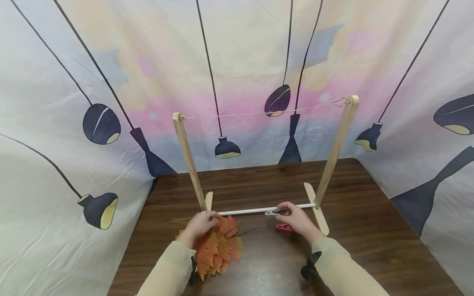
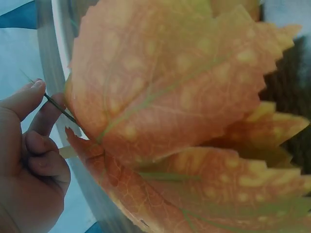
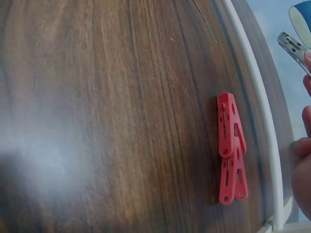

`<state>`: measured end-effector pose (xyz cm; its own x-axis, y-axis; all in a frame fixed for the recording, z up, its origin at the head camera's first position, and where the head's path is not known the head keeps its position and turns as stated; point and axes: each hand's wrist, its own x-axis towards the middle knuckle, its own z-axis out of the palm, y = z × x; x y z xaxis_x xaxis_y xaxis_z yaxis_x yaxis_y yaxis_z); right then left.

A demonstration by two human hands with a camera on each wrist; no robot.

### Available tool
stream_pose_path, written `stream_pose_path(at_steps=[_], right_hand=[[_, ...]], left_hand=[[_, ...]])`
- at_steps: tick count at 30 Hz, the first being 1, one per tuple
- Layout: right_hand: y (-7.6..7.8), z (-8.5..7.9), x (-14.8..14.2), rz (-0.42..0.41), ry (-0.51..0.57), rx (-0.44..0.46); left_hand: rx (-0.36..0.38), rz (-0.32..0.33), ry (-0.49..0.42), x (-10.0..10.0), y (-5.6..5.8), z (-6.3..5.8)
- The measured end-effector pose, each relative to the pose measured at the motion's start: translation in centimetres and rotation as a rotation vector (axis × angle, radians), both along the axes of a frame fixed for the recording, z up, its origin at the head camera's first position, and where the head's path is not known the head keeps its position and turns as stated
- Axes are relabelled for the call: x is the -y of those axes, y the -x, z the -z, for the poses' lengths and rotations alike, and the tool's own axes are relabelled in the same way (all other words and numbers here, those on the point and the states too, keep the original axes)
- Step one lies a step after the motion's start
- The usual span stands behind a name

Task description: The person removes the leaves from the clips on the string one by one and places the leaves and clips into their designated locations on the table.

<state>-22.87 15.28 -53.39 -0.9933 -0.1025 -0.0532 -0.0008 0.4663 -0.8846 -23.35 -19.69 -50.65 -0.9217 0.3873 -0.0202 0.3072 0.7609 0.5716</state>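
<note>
My left hand pinches a thin green stem between thumb and forefinger, its other fingers curled in. From that stem spreads a cluster of orange-red maple leaves, whose large blades fill much of the left wrist view. Over on the right, my right hand holds a pale grey clothespin by its handle end, its nose pointing left. In the right wrist view only part of that hand shows at the edge. Red clothespins lie overlapping on the table just below it.
A wooden frame stands behind both hands, with a left post, a right post and a white crossbar low between them. A thin string joins the post tops. Patterned cloth hangs around the dark wooden table.
</note>
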Motion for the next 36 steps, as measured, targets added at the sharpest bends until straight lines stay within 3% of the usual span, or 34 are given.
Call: stream_pose_path(at_steps=[7,17,22,27,36], right_hand=[[-0.2,0.5,0.4,0.000,-0.005,-0.019],[-0.2,1.1,0.8,-0.005,-0.086,-0.114],[-0.4,1.7,0.9,0.007,-0.079,-0.098],[-0.9,2.3,1.0,0.003,-0.152,-0.110],[-1.1,3.2,1.0,-0.033,-0.187,-0.125]], left_hand=[[-0.023,-0.025,-0.001,-0.1,-0.4,1.1],[-0.026,-0.102,0.029,-0.7,-0.7,1.5],[-0.012,-0.103,0.010,-0.8,-0.9,1.7],[0.007,-0.096,-0.016,-0.9,-0.9,2.1],[0.034,-0.093,-0.043,-0.8,-0.8,2.7]])
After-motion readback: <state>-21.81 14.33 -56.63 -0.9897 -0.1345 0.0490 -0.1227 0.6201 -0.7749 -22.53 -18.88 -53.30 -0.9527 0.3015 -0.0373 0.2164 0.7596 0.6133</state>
